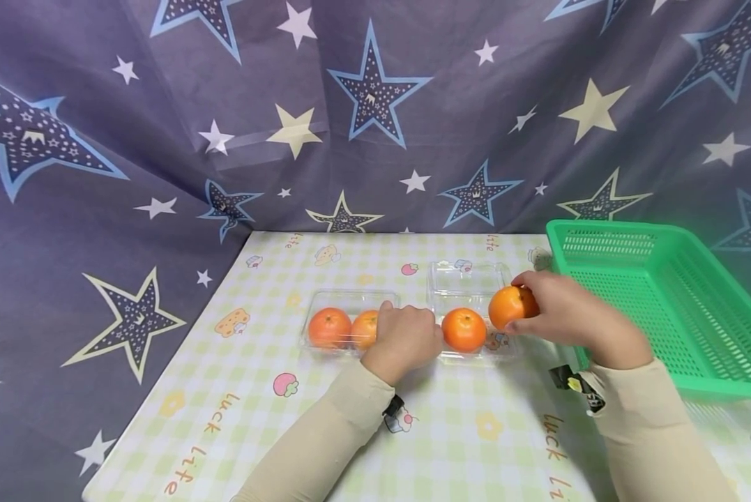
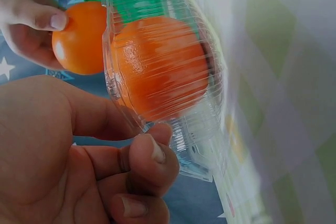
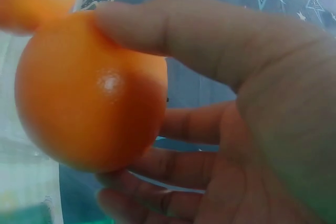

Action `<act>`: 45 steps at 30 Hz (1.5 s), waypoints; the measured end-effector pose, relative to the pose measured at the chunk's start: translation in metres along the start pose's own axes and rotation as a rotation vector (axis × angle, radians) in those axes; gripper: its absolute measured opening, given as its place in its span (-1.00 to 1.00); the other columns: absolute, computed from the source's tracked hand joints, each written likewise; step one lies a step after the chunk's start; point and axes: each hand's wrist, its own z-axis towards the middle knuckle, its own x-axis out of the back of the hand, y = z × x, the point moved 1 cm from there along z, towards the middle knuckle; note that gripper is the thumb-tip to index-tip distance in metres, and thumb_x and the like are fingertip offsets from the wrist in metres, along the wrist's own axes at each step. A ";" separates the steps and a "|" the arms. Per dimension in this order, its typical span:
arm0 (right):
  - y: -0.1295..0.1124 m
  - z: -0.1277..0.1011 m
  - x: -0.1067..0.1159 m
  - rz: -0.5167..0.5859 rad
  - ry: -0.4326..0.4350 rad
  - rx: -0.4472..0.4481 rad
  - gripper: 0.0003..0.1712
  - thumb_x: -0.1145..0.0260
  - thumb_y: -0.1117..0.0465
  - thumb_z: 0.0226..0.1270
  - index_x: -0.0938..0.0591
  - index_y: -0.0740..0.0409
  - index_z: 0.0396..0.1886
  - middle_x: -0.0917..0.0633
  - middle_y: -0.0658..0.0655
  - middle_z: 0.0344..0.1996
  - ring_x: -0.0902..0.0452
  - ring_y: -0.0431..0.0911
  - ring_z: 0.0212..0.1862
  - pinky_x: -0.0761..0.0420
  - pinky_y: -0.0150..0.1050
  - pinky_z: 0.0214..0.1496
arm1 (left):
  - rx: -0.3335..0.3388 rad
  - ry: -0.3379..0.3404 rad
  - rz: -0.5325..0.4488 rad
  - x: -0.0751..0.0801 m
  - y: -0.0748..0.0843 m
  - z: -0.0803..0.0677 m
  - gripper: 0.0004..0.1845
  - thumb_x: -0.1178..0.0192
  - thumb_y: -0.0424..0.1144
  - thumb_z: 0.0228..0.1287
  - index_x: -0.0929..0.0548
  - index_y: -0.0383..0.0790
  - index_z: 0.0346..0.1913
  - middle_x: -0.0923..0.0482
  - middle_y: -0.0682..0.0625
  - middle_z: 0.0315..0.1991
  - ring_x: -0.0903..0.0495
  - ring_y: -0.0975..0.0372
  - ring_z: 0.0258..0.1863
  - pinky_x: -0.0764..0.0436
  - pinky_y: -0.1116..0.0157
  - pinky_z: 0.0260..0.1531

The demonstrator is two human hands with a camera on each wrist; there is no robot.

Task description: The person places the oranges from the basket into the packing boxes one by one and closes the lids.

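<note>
Between thumb and fingers my right hand [image 1: 560, 307] grips an orange [image 3: 89, 93], held just above the right end of an open clear plastic clamshell box [image 2: 197, 150]. Another orange [image 1: 464, 330] sits in the left part of that box, its lid [image 1: 469, 278] folded back behind it. At the box's left edge, my left hand [image 1: 411, 339] pinches the rim with curled fingers. Just left of this hand is a second clear box [image 1: 350, 300] containing an orange-red fruit [image 1: 329, 328] and an orange [image 1: 365, 329], which the hand partly covers.
A green plastic basket [image 1: 683, 380] stands on the right side of the table, beside the right forearm. The table has a checked, printed cloth [image 1: 256, 411]. A dark curtain with stars [image 1: 375, 174] hangs along the back and left.
</note>
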 end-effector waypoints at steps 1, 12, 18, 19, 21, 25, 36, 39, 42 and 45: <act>0.000 0.000 -0.001 -0.001 -0.002 0.001 -0.29 -0.65 -0.06 0.05 -0.61 0.24 0.09 -0.70 0.10 -0.20 -0.56 -0.03 -0.22 -0.58 -0.05 -0.11 | 0.000 0.001 0.002 0.000 0.000 0.000 -0.63 -0.04 0.07 0.47 -0.65 0.01 -0.44 -0.56 0.10 -0.52 -0.49 0.19 -0.47 -0.32 0.08 -0.14; 0.000 0.004 -0.011 -0.021 -0.043 -0.005 -0.28 -0.65 -0.06 0.03 -0.63 0.29 0.07 -0.72 0.10 -0.19 -0.56 -0.03 -0.22 -0.59 -0.06 -0.11 | -0.005 0.012 0.003 -0.001 0.000 -0.001 -0.62 -0.04 0.08 0.47 -0.61 0.02 -0.50 -0.54 0.10 -0.57 -0.49 0.19 -0.51 -0.30 0.10 -0.21; 0.001 0.006 -0.016 -0.025 -0.060 -0.009 -0.28 -0.64 -0.06 0.05 -0.65 0.31 0.07 -0.71 0.17 -0.14 -0.55 -0.02 -0.20 -0.60 -0.05 -0.10 | -0.004 -0.005 0.011 -0.001 0.001 0.000 -0.60 -0.05 0.11 0.47 -0.60 0.04 -0.51 -0.54 0.11 -0.56 -0.49 0.20 -0.49 -0.31 0.10 -0.20; 0.002 0.006 -0.017 -0.028 -0.060 -0.006 -0.28 -0.63 -0.06 0.05 -0.65 0.33 0.08 -0.70 0.19 -0.13 -0.55 -0.01 -0.20 -0.60 -0.04 -0.09 | -0.004 -0.006 0.012 0.000 0.001 0.000 -0.60 -0.04 0.11 0.47 -0.60 0.04 -0.51 -0.55 0.11 -0.55 -0.50 0.20 -0.49 -0.32 0.09 -0.19; 0.002 0.007 -0.019 -0.035 -0.060 -0.007 -0.28 -0.62 -0.05 0.05 -0.65 0.34 0.08 -0.69 0.22 -0.11 -0.55 0.00 -0.18 -0.60 -0.03 -0.07 | -0.005 -0.002 0.011 0.000 0.001 0.000 -0.60 -0.04 0.11 0.47 -0.60 0.04 -0.51 -0.55 0.11 -0.54 -0.50 0.20 -0.48 -0.34 0.08 -0.16; 0.002 0.008 -0.020 -0.038 -0.063 -0.007 -0.29 -0.61 -0.04 0.06 -0.66 0.36 0.07 -0.69 0.24 -0.11 -0.55 0.02 -0.18 -0.60 -0.02 -0.06 | -0.006 0.010 0.011 0.000 0.001 0.000 -0.60 -0.03 0.11 0.48 -0.60 0.04 -0.51 -0.57 0.11 -0.53 -0.50 0.21 -0.48 -0.35 0.07 -0.14; 0.000 0.010 -0.023 -0.035 -0.087 -0.017 -0.32 -0.59 -0.02 0.10 -0.65 0.37 0.08 -0.73 0.17 -0.17 -0.57 0.00 -0.21 -0.61 -0.02 -0.06 | 0.004 0.007 0.017 0.001 0.002 -0.002 -0.61 -0.02 0.11 0.47 -0.65 0.05 -0.46 -0.60 0.10 -0.49 -0.50 0.22 -0.47 -0.35 0.07 -0.13; 0.000 0.011 -0.024 -0.032 -0.091 -0.022 -0.34 -0.59 -0.01 0.09 -0.66 0.35 0.06 -0.74 0.13 -0.21 -0.56 -0.02 -0.24 -0.60 -0.05 -0.09 | 0.004 0.005 0.016 0.001 0.002 -0.002 -0.62 -0.02 0.11 0.48 -0.65 0.04 -0.46 -0.59 0.10 -0.50 -0.50 0.21 -0.48 -0.34 0.08 -0.16; 0.001 0.012 -0.025 -0.027 -0.099 -0.029 -0.33 -0.60 -0.02 0.09 -0.66 0.35 0.07 -0.74 0.14 -0.21 -0.56 -0.02 -0.24 -0.60 -0.05 -0.10 | 0.004 0.001 0.014 0.001 0.002 -0.002 -0.61 -0.01 0.10 0.48 -0.63 0.05 -0.48 -0.57 0.11 -0.52 -0.49 0.21 -0.49 -0.32 0.09 -0.18; 0.002 0.013 -0.027 -0.026 -0.104 -0.035 -0.30 -0.61 -0.03 0.08 -0.66 0.37 0.09 -0.75 0.16 -0.18 -0.57 0.00 -0.23 -0.61 -0.02 -0.07 | 0.002 0.003 0.014 0.001 0.002 -0.002 -0.60 -0.01 0.10 0.49 -0.61 0.05 -0.50 -0.56 0.11 -0.53 -0.49 0.22 -0.50 -0.32 0.10 -0.18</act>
